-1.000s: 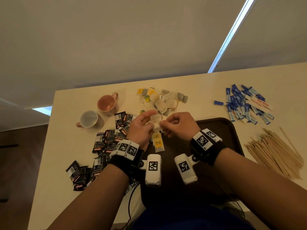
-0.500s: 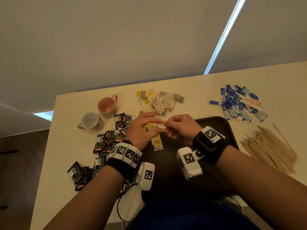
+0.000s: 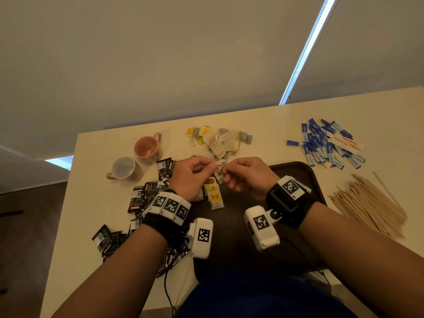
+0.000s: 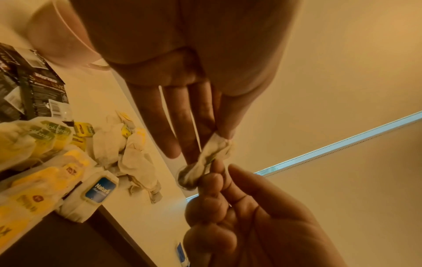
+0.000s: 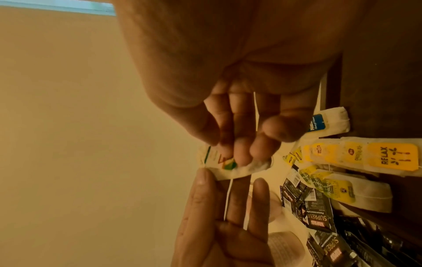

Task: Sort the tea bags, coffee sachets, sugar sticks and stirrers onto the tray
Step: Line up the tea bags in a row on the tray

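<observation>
Both hands meet above the far left corner of the dark brown tray (image 3: 305,177). My left hand (image 3: 206,167) and right hand (image 3: 229,169) each pinch one end of a small white tea bag (image 3: 219,165), which is held in the air between them. In the left wrist view the tea bag (image 4: 211,155) looks twisted; its string runs along the left fingers (image 4: 173,126). Several yellow-tagged tea bags (image 3: 215,198) lie on the tray's left side. A loose pile of tea bags (image 3: 220,143) sits on the table just beyond the hands.
Black coffee sachets (image 3: 146,196) are scattered left of the tray. A pink cup (image 3: 148,145) and a white cup (image 3: 124,167) stand at the far left. Blue sugar sticks (image 3: 325,145) and a heap of wooden stirrers (image 3: 369,210) lie to the right.
Both hands have kept hold of the tea bag and shifted it slightly away from me, working it between the fingertips. Nothing else on the table has moved.
</observation>
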